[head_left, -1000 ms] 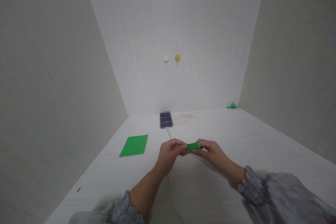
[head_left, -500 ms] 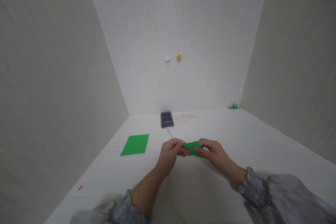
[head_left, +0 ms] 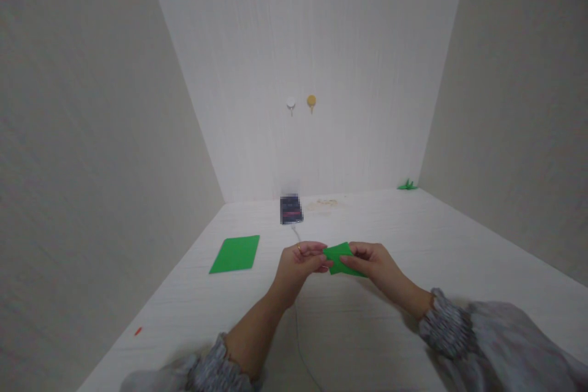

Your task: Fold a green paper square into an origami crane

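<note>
Between my two hands, above the white table, is a small folded piece of green paper (head_left: 339, 256). My left hand (head_left: 303, 264), with a ring on one finger, pinches the paper's left end between thumb and fingers. At the other end my right hand (head_left: 370, 260) grips it, the thumb lying across the near side and the fingers partly hidden behind. A flat stack or sheet of green square paper (head_left: 235, 254) lies on the table to the left of my hands.
A phone-like blurred dark device (head_left: 291, 209) stands by the back wall, with a white cable (head_left: 299, 343) running toward me. A folded green paper shape (head_left: 407, 185) sits in the far right corner. A small red piece (head_left: 138, 331) lies at left. Two hooks (head_left: 311, 101) hang on the wall.
The folded green paper has turned slightly in my hands and more of its surface shows. My left fingers have shifted along its left end.
</note>
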Action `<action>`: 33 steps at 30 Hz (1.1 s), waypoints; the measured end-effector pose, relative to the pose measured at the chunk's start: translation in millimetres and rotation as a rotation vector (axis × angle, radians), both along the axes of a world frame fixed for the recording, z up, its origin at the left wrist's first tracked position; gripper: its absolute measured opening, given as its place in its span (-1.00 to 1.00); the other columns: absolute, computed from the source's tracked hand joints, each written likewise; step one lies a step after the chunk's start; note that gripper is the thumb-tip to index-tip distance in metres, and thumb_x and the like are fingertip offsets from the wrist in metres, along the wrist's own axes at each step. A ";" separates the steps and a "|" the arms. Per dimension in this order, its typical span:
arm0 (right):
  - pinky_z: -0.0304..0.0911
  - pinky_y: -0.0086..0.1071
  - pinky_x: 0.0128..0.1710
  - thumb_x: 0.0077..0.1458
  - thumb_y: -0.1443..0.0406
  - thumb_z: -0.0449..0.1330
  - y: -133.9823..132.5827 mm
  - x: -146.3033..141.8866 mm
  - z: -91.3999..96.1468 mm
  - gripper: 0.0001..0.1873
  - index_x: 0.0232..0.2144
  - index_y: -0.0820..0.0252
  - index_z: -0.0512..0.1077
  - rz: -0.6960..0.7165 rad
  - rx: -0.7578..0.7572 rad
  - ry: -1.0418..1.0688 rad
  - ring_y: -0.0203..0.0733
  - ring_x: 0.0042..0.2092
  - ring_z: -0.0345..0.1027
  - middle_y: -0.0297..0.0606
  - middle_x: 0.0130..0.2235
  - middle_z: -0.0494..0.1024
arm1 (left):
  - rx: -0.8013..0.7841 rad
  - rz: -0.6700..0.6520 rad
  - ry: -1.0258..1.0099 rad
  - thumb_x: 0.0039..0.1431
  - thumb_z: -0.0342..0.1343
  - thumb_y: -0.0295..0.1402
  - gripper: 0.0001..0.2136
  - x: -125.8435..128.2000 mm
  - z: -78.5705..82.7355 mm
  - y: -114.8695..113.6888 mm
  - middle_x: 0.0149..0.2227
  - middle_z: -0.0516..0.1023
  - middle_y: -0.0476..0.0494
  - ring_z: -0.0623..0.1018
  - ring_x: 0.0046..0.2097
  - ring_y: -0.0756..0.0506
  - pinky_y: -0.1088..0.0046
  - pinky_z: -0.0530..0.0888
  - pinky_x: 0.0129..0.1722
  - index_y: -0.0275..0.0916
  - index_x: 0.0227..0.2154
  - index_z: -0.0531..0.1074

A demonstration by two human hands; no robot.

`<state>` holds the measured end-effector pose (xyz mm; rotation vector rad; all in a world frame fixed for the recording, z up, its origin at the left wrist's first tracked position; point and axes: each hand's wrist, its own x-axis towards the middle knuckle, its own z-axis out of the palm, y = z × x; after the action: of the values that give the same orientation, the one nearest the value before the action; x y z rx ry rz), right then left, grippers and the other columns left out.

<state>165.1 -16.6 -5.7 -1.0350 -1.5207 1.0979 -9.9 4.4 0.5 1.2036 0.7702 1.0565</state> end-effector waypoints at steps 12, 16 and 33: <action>0.23 -0.32 -0.29 -0.12 0.24 0.22 -3.2 -1.4 2.0 -0.77 -0.42 0.33 0.49 0.176 -0.178 0.219 -0.20 -0.36 0.40 -0.16 -0.38 0.55 | 0.041 -0.018 0.042 -0.26 0.25 -0.36 -0.73 -0.5 -2.5 -1.3 -0.58 0.50 -0.06 0.50 -0.54 -0.02 0.49 0.42 -0.50 -0.35 -0.41 0.46; 0.24 -0.31 -0.30 -0.12 0.24 0.21 -2.2 -0.5 -1.8 -0.76 -0.42 0.34 0.48 0.159 -0.203 0.234 -0.18 -0.37 0.41 -0.15 -0.39 0.55 | 0.045 -0.037 0.046 -0.26 0.26 -0.38 -0.73 -1.3 -1.4 -2.7 -0.56 0.51 -0.06 0.50 -0.54 -0.02 0.49 0.41 -0.50 -0.34 -0.39 0.47; 0.24 -0.32 -0.30 -0.12 0.26 0.21 -3.0 -0.1 -1.9 -0.77 -0.40 0.35 0.48 0.197 -0.227 0.242 -0.20 -0.38 0.40 -0.15 -0.39 0.55 | 0.061 -0.031 0.068 -0.23 0.23 -0.36 -0.78 -1.1 0.2 -4.3 -0.64 0.50 -0.07 0.48 -0.57 -0.01 0.51 0.38 -0.53 -0.35 -0.44 0.49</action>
<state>165.0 -19.7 -7.6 -0.8768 -1.3454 1.5048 -11.0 0.1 0.7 1.3047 0.7740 1.0245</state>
